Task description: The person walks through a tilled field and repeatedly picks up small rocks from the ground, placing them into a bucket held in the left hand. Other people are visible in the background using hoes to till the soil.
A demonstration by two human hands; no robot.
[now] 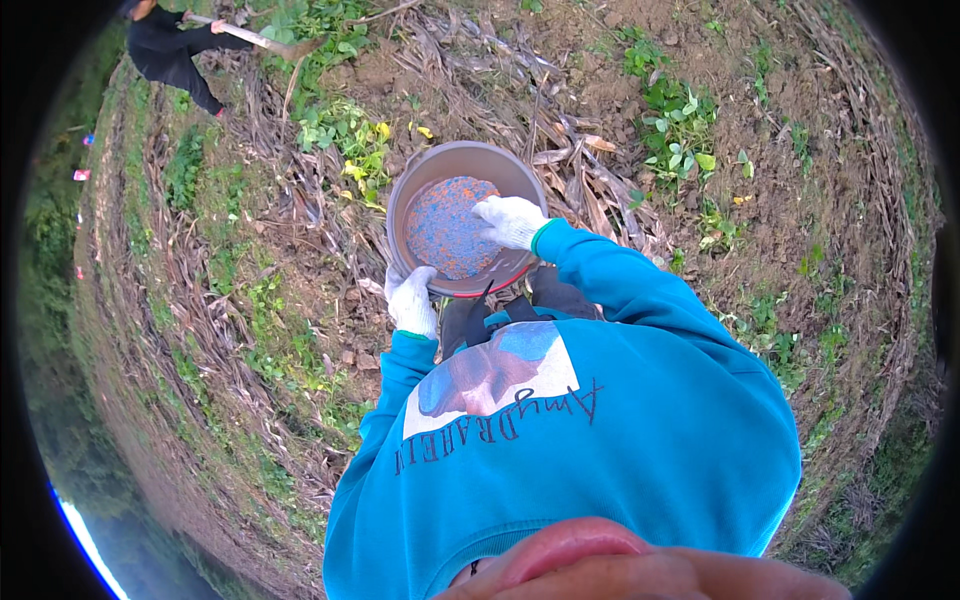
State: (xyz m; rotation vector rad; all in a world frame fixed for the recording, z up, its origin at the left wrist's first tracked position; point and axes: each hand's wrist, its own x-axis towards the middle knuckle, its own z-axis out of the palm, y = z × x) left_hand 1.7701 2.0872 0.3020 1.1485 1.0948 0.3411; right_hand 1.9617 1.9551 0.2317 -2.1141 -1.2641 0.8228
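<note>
A round grey bucket is held in front of my body. Inside lies a bed of small blue and orange granules. My left hand, in a white knit glove with a green cuff edge, grips the bucket's near-left rim, with the thumb over the edge. My right hand, gloved the same way, reaches over the right rim into the bucket. Its fingertips are over or against the granules. Whether any granules are in its fingers cannot be made out.
Dry stalks and husks cover the soil around the bucket. Leafy green plants grow at right and upper left. At the far upper left, another person in dark clothes holds a long-handled digging tool.
</note>
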